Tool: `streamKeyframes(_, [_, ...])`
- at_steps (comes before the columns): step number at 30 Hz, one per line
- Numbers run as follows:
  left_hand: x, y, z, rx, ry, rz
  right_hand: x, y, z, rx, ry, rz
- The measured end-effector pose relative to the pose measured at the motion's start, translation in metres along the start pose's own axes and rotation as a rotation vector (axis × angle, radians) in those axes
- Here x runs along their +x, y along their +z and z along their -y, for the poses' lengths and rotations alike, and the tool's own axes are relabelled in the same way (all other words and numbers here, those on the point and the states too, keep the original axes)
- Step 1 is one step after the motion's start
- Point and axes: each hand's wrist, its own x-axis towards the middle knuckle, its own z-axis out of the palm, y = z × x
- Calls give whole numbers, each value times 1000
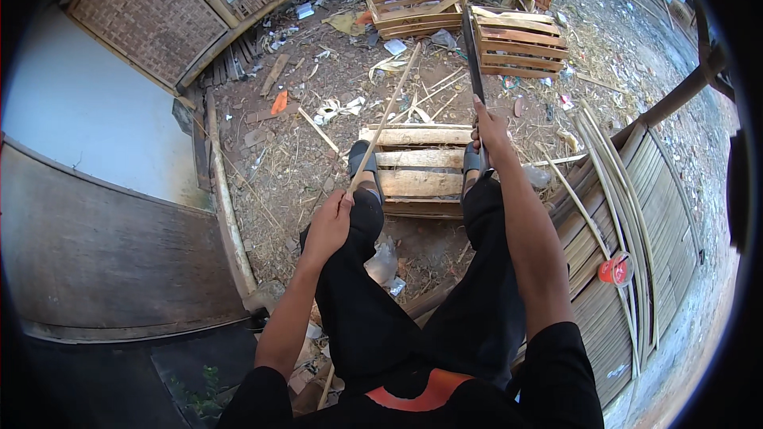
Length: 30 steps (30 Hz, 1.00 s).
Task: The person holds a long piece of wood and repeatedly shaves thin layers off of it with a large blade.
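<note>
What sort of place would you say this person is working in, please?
Probably an outdoor yard workshop for bamboo or wood crates. Slatted crates stand on littered dirt, split bamboo strips lie by a woven wall panel, and the left hand holds a thin strip while the right hand holds a long blade.

Bright daylight fell on a dirt yard (pixel 302 159) strewn with straw and scraps, where slatted wooden crates (pixel 517 44) stood beyond a wooden pallet (pixel 417 171), a woven bamboo wall (pixel 147 12) rose at left, and bamboo strips (pixel 616 191) lay at right.
</note>
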Motion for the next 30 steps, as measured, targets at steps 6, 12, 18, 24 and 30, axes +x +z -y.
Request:
streamKeyframes(6, [29,16,-21,133,112,-10,-25,17,20,139,-59,206])
streamKeyframes(12, [63,17,-15,166,181,-100,-16,29,21,128,-10,287])
streamKeyframes(18, [120,1,-15,175,113,-252,-8,29,15,0,-25,258])
streamKeyframes(24, [150,12,-19,72,116,-279,-21,46,27,-194,-204,174])
streamKeyframes(30, [154,11,-34,-125,185,-375,-40,68,36,-158,-247,234])
